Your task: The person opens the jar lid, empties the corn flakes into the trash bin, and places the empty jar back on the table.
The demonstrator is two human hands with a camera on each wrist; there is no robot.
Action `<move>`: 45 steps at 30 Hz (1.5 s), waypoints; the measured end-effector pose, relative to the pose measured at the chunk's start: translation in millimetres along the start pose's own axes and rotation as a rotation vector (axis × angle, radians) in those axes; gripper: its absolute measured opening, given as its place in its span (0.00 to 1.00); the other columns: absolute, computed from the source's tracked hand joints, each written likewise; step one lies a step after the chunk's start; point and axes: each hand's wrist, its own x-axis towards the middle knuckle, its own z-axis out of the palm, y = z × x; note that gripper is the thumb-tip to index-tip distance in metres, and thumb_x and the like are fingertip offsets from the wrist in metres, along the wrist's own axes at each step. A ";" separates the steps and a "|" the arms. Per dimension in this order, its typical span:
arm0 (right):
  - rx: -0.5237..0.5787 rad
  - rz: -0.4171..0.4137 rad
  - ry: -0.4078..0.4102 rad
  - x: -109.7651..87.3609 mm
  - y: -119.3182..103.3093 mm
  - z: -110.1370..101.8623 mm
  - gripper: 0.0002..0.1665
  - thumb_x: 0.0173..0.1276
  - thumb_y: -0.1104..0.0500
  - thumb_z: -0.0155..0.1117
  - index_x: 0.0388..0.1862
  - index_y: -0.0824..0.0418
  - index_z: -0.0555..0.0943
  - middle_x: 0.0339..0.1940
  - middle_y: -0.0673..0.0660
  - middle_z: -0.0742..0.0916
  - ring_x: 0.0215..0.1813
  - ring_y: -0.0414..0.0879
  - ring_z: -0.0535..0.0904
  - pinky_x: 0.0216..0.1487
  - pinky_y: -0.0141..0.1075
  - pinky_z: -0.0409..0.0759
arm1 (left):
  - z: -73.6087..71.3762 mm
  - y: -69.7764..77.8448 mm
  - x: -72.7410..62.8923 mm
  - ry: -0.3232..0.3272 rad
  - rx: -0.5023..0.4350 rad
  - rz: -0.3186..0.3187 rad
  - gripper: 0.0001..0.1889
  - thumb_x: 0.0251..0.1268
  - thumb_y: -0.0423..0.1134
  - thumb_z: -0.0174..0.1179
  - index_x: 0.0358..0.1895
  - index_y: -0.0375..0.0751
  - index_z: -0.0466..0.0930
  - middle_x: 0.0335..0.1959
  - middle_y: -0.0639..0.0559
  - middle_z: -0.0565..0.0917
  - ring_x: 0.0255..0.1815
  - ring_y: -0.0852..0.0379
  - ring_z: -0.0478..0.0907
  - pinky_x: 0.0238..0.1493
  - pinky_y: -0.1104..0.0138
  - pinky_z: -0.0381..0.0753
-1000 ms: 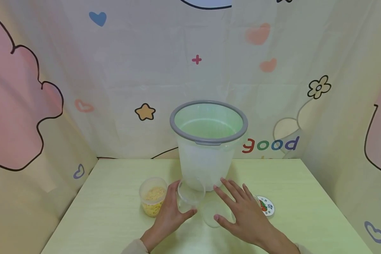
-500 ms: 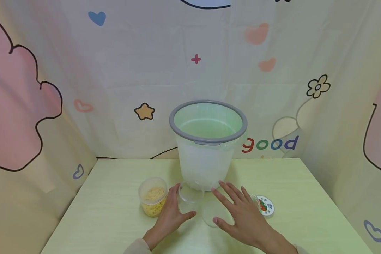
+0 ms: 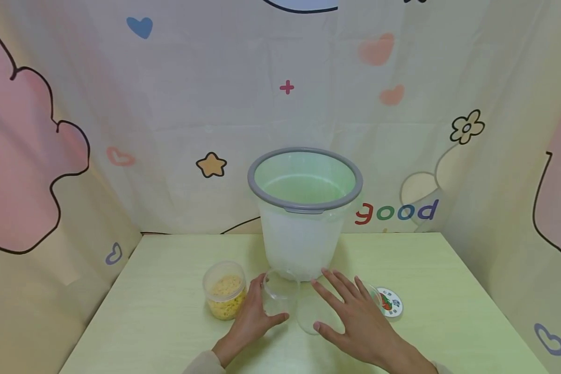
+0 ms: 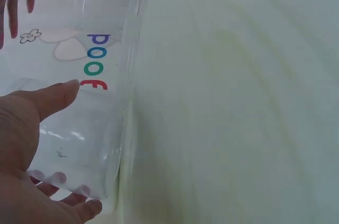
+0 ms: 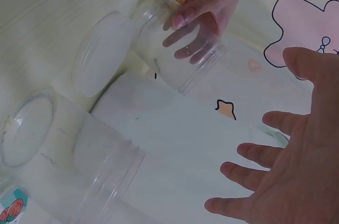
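In the head view my left hand grips a clear plastic jar. Its fingers lie along the jar's far side and the thumb on the near side. Through the wall of this jar, the left wrist view shows fingertips pressed against it. My right hand has its fingers spread and holds nothing. A second clear jar stands near it, mostly hidden behind that hand in the head view. Flat on the table between the hands is a translucent round lid.
A tub of yellow crumbly stuff stands left of my left hand. Behind both hands rises a tall white bin with a grey rim. A round disc with a printed vegetable picture lies at the right. A printed curtain surrounds the table.
The jar in my left hand has come down slightly and its tilt has shifted. The right hand has dropped a little, fingers still spread.
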 end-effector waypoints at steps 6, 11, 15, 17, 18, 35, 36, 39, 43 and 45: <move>-0.012 -0.010 0.005 -1.8 -1.7 1.8 0.42 0.64 0.34 0.62 0.75 0.44 0.66 0.79 0.51 0.64 0.76 0.55 0.64 0.71 0.63 0.57 | -0.3 -3.7 -0.6 -0.022 -0.008 -0.007 0.57 0.45 0.51 0.77 0.74 0.34 0.51 0.70 0.35 0.68 0.68 0.37 0.69 0.64 0.45 0.73; -0.008 -0.005 -0.008 -3.2 -3.0 4.0 0.42 0.64 0.33 0.62 0.75 0.41 0.64 0.79 0.51 0.65 0.77 0.55 0.64 0.72 0.63 0.57 | -1.1 -6.6 -1.4 -0.049 -0.023 -0.018 0.57 0.47 0.50 0.76 0.75 0.35 0.49 0.69 0.35 0.70 0.68 0.37 0.70 0.63 0.44 0.73; -0.008 -0.007 -0.006 -4.1 -3.5 5.6 0.42 0.63 0.33 0.62 0.75 0.42 0.65 0.79 0.51 0.65 0.77 0.55 0.64 0.71 0.63 0.57 | -1.9 -8.1 -1.6 -0.069 -0.028 -0.043 0.59 0.47 0.52 0.76 0.76 0.35 0.47 0.70 0.33 0.68 0.69 0.35 0.69 0.64 0.43 0.72; -0.008 -0.010 -0.001 -4.3 -3.9 5.9 0.43 0.63 0.33 0.62 0.75 0.42 0.65 0.79 0.51 0.65 0.77 0.55 0.64 0.71 0.63 0.57 | -2.9 -8.4 -1.7 -0.077 -0.036 -0.051 0.60 0.46 0.53 0.76 0.76 0.34 0.46 0.71 0.32 0.67 0.69 0.35 0.68 0.65 0.43 0.72; -0.008 -0.011 0.000 -4.4 -4.0 6.0 0.43 0.63 0.33 0.62 0.75 0.42 0.65 0.79 0.52 0.65 0.77 0.55 0.64 0.71 0.63 0.57 | -3.3 -8.5 -1.8 -0.079 -0.042 -0.054 0.60 0.46 0.53 0.76 0.76 0.34 0.46 0.71 0.32 0.66 0.69 0.35 0.68 0.65 0.43 0.71; -0.005 -0.001 0.000 -6.0 -5.2 6.2 0.42 0.64 0.34 0.62 0.75 0.44 0.66 0.78 0.51 0.66 0.77 0.55 0.63 0.71 0.64 0.58 | -18.3 6.8 -9.7 -0.039 -0.020 0.024 0.59 0.50 0.57 0.73 0.79 0.46 0.42 0.80 0.44 0.53 0.77 0.39 0.56 0.70 0.42 0.66; -0.005 0.001 -0.001 -6.1 -5.2 6.1 0.42 0.64 0.33 0.62 0.75 0.43 0.66 0.78 0.51 0.66 0.77 0.55 0.63 0.71 0.64 0.57 | -19.5 8.4 -9.9 -0.037 -0.014 0.037 0.59 0.51 0.57 0.72 0.79 0.47 0.42 0.80 0.46 0.52 0.78 0.40 0.55 0.70 0.43 0.65; -0.003 0.006 -0.002 -6.6 -5.0 5.5 0.42 0.64 0.33 0.62 0.75 0.42 0.66 0.79 0.51 0.65 0.77 0.55 0.63 0.71 0.64 0.57 | -23.2 14.1 -10.8 -0.028 0.003 0.077 0.57 0.52 0.58 0.71 0.80 0.51 0.42 0.81 0.49 0.50 0.79 0.43 0.53 0.72 0.44 0.65; 0.001 0.009 0.003 -6.6 -4.8 4.5 0.42 0.64 0.33 0.62 0.75 0.42 0.65 0.79 0.51 0.65 0.77 0.55 0.64 0.71 0.64 0.57 | -27.5 22.6 -12.0 -0.010 0.032 0.146 0.54 0.54 0.59 0.69 0.79 0.53 0.45 0.81 0.52 0.49 0.80 0.45 0.51 0.71 0.46 0.67; 0.002 0.009 0.003 -6.7 -4.6 4.2 0.42 0.64 0.34 0.62 0.75 0.42 0.65 0.79 0.51 0.65 0.77 0.55 0.64 0.71 0.64 0.57 | -29.6 26.4 -12.8 -0.002 0.049 0.179 0.52 0.55 0.59 0.69 0.79 0.53 0.47 0.82 0.53 0.48 0.80 0.46 0.50 0.70 0.45 0.67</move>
